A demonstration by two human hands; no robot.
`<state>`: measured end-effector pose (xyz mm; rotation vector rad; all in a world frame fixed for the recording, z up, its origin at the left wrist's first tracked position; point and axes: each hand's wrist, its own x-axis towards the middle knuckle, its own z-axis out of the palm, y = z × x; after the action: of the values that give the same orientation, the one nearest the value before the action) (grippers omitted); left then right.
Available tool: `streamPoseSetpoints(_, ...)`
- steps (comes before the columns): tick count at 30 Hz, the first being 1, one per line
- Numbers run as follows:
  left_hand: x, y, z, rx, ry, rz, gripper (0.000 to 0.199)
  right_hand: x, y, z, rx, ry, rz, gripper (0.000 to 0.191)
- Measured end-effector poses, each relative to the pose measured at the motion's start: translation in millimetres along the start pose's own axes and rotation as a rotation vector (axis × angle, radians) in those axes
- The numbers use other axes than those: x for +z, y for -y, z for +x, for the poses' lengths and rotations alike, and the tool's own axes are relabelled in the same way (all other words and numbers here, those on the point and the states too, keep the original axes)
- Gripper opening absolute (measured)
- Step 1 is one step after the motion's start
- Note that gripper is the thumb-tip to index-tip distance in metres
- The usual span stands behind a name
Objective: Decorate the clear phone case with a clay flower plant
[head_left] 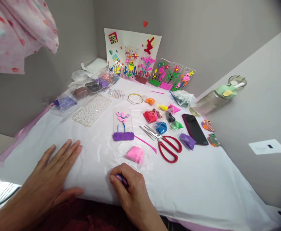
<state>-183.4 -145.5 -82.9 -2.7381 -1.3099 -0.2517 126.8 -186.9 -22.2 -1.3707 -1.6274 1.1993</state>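
White sheet (191,186), grey walls (203,35), left hand (55,170) open flat, right hand (132,183) closed (round something purple (123,180))

I can read no words, brands or numbers from here: the marks on the white plate (267,150), far right of the right hand (132,186), and on the decorated board (134,41), well beyond the left hand (56,170), are too small for me.
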Motion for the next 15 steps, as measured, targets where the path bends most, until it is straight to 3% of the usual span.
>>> streamPoseSetpoints(4, 0.3, 2, 0, -0.048, 0.0, 0.06, 0.102, 0, -1, 0, -0.006, -0.005, -0.001, 0.016)
streamPoseSetpoints(9, 5.3, -21, 1, -0.076, -0.106, -0.112, 0.11, 1, -2, 0, -0.043, -0.021, -0.006, 0.016)
streamPoseSetpoints(12, 1.1, -25, -3, -0.104, -0.116, -0.229, 0.086, 1, -2, 0, -0.056, -0.03, -0.01, 0.016)
streamPoseSetpoints(15, -10.1, -8, -6, -0.225, -0.147, -0.286, 0.066, 2, -3, -1, -0.052, -0.031, -0.007, 0.015)
